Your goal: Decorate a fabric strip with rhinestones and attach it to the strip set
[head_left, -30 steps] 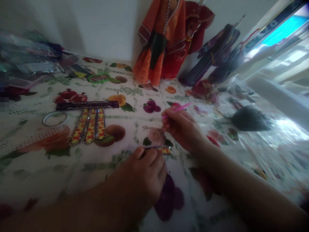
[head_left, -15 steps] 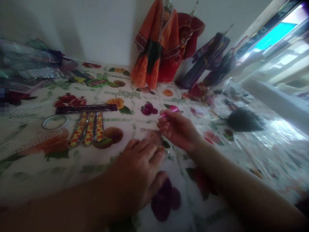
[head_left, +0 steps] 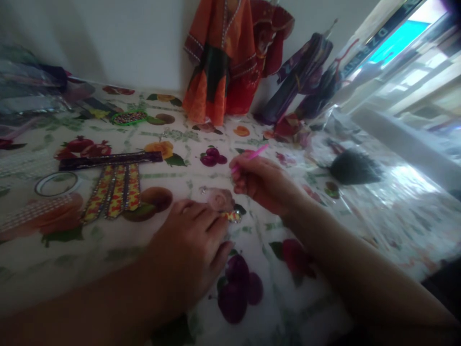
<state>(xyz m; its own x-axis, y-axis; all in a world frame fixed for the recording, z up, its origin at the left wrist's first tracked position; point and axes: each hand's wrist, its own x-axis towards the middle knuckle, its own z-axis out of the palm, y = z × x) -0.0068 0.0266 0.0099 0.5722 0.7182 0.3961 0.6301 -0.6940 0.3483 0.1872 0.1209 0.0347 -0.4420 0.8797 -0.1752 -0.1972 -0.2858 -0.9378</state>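
Note:
My right hand pinches a thin bright pink stick above the table; its tip is too small to make out. To its lower left, my left hand lies palm down on the cloth, fingers bent and together. The end of a yellow-and-red patterned strip with shiny stones pokes out from under its fingertips, held there; the rest is hidden. Left of that hand, several similar yellow strips hang off a dark purple band, lying flat on the cloth.
A roll of tape and sheets of white stones lie at the left. Farther back is a green-rimmed dish of small beads. Small orange and red garments stand against the wall. A dark bristly bundle sits on clear plastic at right.
The view has shifted a little, so most things sit farther left. The pink stick has tilted and now points up past my right hand. More of the patterned strip shows beside my left fingertips.

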